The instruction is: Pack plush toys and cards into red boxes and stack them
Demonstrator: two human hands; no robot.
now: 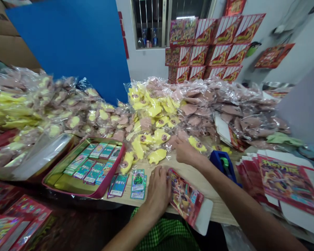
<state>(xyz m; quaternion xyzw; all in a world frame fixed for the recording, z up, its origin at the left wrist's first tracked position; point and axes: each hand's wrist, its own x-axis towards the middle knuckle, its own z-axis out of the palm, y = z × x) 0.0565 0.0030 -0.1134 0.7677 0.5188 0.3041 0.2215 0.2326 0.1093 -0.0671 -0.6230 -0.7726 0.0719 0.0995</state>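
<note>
My left hand (159,188) rests on the wooden table (219,209), fingers curled round the left edge of a red printed card box (185,198) that lies flat before me. My right hand (183,150) reaches forward to the heap of bagged yellow toys (157,136), its fingers pressed on a clear packet there. Whether it grips the packet I cannot make out. Loose green trading card packs (138,184) lie just left of my left hand.
A red tray (68,184) of several card packs stands at the left. Bagged pink toys (240,111) pile up behind. A blue tape dispenser (223,166) and flat red cartons (288,181) sit at the right. Stacked red boxes (211,45) line the wall.
</note>
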